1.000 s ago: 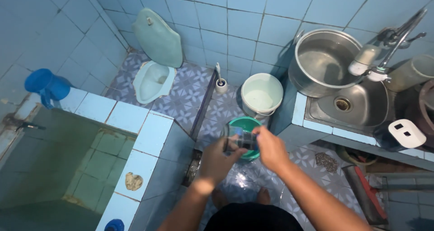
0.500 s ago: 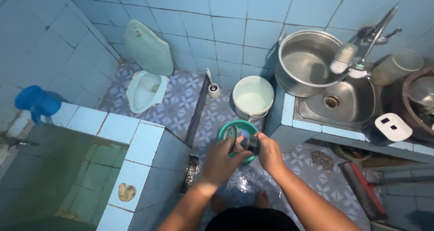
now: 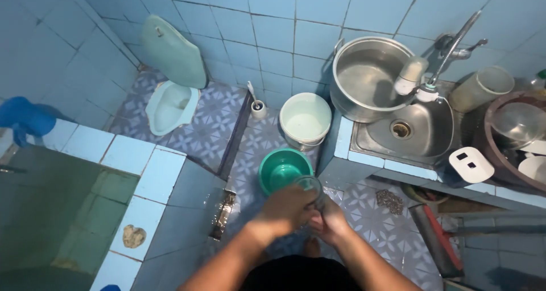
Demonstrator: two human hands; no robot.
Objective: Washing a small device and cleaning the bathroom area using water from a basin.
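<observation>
Clear glass tumbler (image 3: 310, 186) sits clasped between both hands, left hand (image 3: 287, 209) wrapped over its side, right hand (image 3: 330, 223) cupping it from below, just above the green basin (image 3: 282, 170) on the floor. Washing looks underway, not finished. Water fills the white bucket (image 3: 305, 120); the steel pot (image 3: 369, 77) beside the sink (image 3: 406, 131) holds some too.

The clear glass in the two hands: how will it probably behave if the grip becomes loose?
The clear glass looks smooth and possibly wet, so it may slip between the left hand and right hand. It seems rigid and fragile, and would likely break on the tiled floor. Being round, it could roll.
</observation>
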